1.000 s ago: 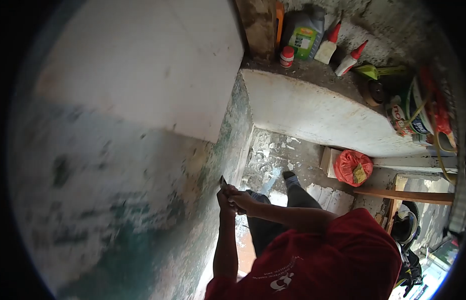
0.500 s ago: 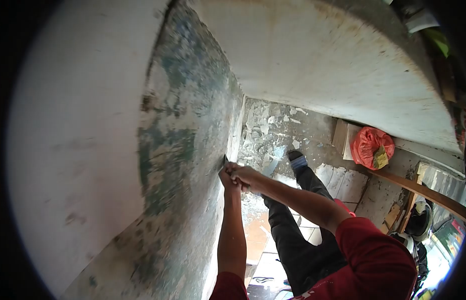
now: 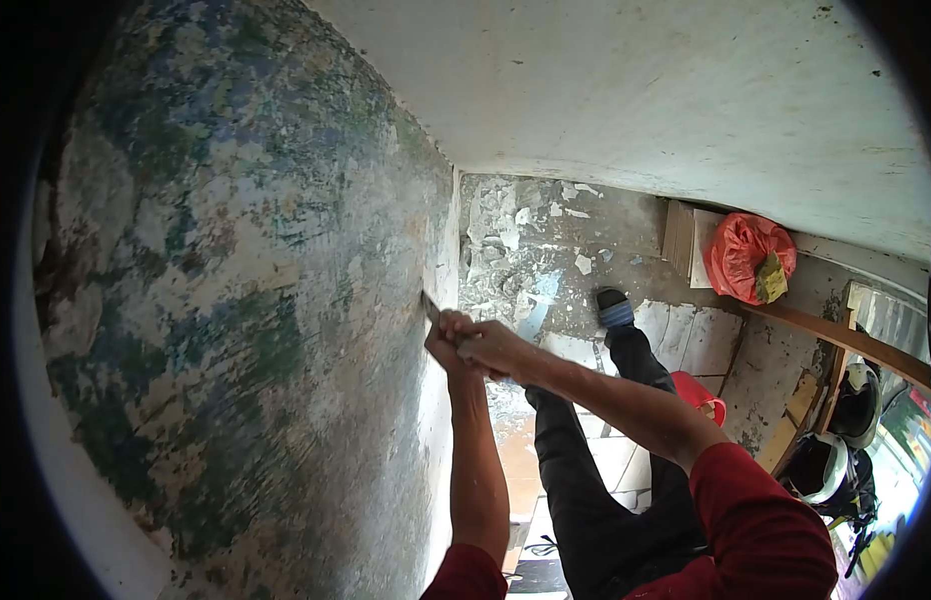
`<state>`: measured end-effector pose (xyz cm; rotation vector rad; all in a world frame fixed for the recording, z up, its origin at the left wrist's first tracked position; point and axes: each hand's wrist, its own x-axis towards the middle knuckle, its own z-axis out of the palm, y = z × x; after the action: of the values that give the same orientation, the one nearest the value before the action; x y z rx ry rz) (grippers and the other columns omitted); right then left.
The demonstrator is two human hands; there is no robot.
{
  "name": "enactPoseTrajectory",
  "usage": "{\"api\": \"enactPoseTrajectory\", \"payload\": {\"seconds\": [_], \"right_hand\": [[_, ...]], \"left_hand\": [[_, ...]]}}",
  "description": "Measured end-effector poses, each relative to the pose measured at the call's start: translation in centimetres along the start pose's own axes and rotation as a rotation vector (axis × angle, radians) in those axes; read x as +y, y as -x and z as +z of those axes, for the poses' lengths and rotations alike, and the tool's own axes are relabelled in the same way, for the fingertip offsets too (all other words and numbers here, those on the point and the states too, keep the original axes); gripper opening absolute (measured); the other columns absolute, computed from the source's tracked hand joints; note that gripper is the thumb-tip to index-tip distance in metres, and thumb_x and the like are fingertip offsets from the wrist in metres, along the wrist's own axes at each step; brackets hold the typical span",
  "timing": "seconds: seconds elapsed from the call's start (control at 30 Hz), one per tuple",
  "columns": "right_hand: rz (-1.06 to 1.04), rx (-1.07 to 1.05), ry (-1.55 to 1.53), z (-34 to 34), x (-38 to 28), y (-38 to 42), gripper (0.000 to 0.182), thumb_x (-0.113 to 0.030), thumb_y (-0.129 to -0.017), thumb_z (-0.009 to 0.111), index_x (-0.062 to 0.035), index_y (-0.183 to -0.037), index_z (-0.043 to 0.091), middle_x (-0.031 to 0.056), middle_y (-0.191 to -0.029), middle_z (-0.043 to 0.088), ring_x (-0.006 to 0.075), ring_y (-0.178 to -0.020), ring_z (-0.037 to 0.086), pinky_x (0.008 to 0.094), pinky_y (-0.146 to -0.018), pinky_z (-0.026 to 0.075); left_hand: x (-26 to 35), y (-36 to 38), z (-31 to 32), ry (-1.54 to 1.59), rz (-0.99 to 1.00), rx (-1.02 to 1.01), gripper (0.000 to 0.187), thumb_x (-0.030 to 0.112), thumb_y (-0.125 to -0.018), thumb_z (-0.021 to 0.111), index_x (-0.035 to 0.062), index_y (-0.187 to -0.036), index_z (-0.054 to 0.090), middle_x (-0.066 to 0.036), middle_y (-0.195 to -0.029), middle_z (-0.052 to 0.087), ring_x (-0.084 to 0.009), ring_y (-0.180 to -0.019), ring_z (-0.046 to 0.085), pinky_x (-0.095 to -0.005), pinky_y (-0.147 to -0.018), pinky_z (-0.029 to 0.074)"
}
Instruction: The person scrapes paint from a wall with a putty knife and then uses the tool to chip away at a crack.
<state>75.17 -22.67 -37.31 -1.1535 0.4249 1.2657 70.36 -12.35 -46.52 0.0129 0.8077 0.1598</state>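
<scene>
Both my hands are wrapped around a scraper, whose short dark blade [image 3: 429, 304] juts up and left from the fists. The blade's tip is against the patchy green, grey and white wall [image 3: 286, 300], close to the wall's pale right edge. My left hand [image 3: 444, 350] is closed around the tool on the wall side. My right hand [image 3: 489, 346] is closed too, overlapping the left from the right. The handle is hidden inside the fingers.
Paint flakes [image 3: 511, 235] litter the floor in the corner. A red plastic bag [image 3: 746, 255] sits beside stacked boards [image 3: 683, 240]. A wooden beam [image 3: 846, 340], a red bucket [image 3: 701, 395] and helmets [image 3: 816, 465] are at the right. My slippered foot [image 3: 614, 308] is below.
The view has turned toward the wall, showing more of its patchy surface. My hands stay closed together on the scraper, its blade now more visible and a little further left and up.
</scene>
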Motion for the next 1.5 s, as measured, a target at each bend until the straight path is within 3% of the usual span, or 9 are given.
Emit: {"api": "enactPoseTrajectory", "payload": {"seconds": [0.63, 0.73, 0.77, 0.9, 1.0, 1.07, 1.2, 1.37, 1.5], "right_hand": [[0.035, -0.092, 0.021, -0.8, -0.4, -0.7, 0.011, -0.003, -0.071, 0.048, -0.0048, -0.081, 0.053, 0.0028, -0.054, 0.043, 0.0101, -0.040, 0.040, 0.0253, -0.032, 0.027], [-0.033, -0.097, -0.099, -0.1, 1.2, -3.2, 0.013, -0.002, -0.071, 0.046, -0.0053, -0.082, 0.053, 0.0034, -0.054, 0.043, 0.0099, -0.039, 0.039, 0.0250, -0.032, 0.027], [0.004, -0.054, -0.090, -0.1, 1.5, -3.3, 0.016, -0.002, -0.072, 0.045, -0.0054, -0.086, 0.053, 0.0042, -0.055, 0.044, 0.0095, -0.039, 0.039, 0.0252, -0.031, 0.026], [-0.300, -0.031, 0.073, -0.2, 5.6, -7.0, 0.006, 0.007, -0.073, 0.055, 0.0108, -0.069, 0.053, 0.0163, -0.057, 0.050, 0.0193, -0.042, 0.053, 0.0311, -0.030, 0.034], [-0.021, -0.091, 0.026, -1.1, 1.0, -1.2, 0.014, -0.009, -0.073, 0.050, -0.0047, -0.083, 0.058, 0.0013, -0.054, 0.046, 0.0082, -0.037, 0.040, 0.0243, -0.030, 0.028], [-0.084, -0.039, 0.111, -1.2, 0.4, 0.4, 0.011, -0.008, -0.073, 0.050, -0.0010, -0.076, 0.057, 0.0032, -0.051, 0.046, 0.0095, -0.037, 0.040, 0.0252, -0.031, 0.029], [-0.034, -0.128, 0.046, -0.8, 0.5, -1.5, 0.018, -0.004, -0.070, 0.047, 0.0028, -0.084, 0.057, 0.0075, -0.054, 0.050, 0.0124, -0.038, 0.045, 0.0267, -0.030, 0.032], [-0.021, -0.054, 0.010, -0.2, 0.7, -0.4, 0.010, -0.006, -0.071, 0.049, -0.0041, -0.079, 0.055, 0.0009, -0.054, 0.043, 0.0086, -0.040, 0.038, 0.0239, -0.032, 0.027], [0.030, -0.080, -0.020, -0.1, 1.7, -1.5, 0.018, -0.003, -0.074, 0.043, -0.0049, -0.088, 0.054, 0.0041, -0.059, 0.046, 0.0111, -0.042, 0.043, 0.0245, -0.033, 0.029]], "left_hand": [[-0.6, 0.5, -0.1, -0.076, 0.135, 0.010, 0.029, 0.016, -0.089, 0.037, 0.0118, -0.060, 0.037, 0.001, -0.055, 0.036, -0.0090, -0.050, 0.038, -0.0212, -0.047, 0.036], [0.6, 0.4, -0.2, -0.207, -0.129, -0.394, 0.028, 0.017, -0.089, 0.037, 0.0112, -0.062, 0.038, 0.001, -0.055, 0.038, -0.0089, -0.049, 0.038, -0.0213, -0.046, 0.037], [0.5, -1.5, -2.9, -0.308, 0.142, -0.024, 0.029, 0.017, -0.089, 0.036, 0.0117, -0.061, 0.038, 0.001, -0.054, 0.038, -0.0089, -0.048, 0.038, -0.0217, -0.044, 0.037], [-0.3, 0.8, 0.5, -0.047, 0.138, 0.111, 0.027, 0.012, -0.087, 0.035, 0.0113, -0.061, 0.038, 0.002, -0.053, 0.036, -0.0088, -0.047, 0.037, -0.0215, -0.046, 0.039], [-0.9, 0.8, -0.4, -0.440, 0.213, 0.026, 0.026, 0.011, -0.087, 0.035, 0.0101, -0.062, 0.039, 0.002, -0.052, 0.035, -0.0084, -0.046, 0.037, -0.0208, -0.045, 0.037], [-1.0, 0.5, -0.5, -0.046, 0.148, 0.109, 0.033, 0.020, -0.090, 0.038, 0.0130, -0.058, 0.037, 0.003, -0.050, 0.035, -0.0093, -0.043, 0.034, -0.0216, -0.042, 0.032], [1.0, -0.9, -3.6, -0.319, 0.098, 0.004, 0.032, 0.020, -0.090, 0.040, 0.0130, -0.059, 0.037, 0.003, -0.049, 0.033, -0.0097, -0.043, 0.034, -0.0220, -0.042, 0.034], [0.2, 0.6, -0.8, -0.040, 0.066, 0.020, 0.027, 0.017, -0.088, 0.037, 0.0119, -0.062, 0.040, 0.003, -0.054, 0.036, -0.0090, -0.047, 0.036, -0.0226, -0.047, 0.034], [0.6, 0.0, -2.5, -0.379, 0.124, 0.014, 0.026, 0.017, -0.089, 0.037, 0.0100, -0.064, 0.041, 0.002, -0.054, 0.037, -0.0091, -0.049, 0.038, -0.0228, -0.048, 0.034]]}}
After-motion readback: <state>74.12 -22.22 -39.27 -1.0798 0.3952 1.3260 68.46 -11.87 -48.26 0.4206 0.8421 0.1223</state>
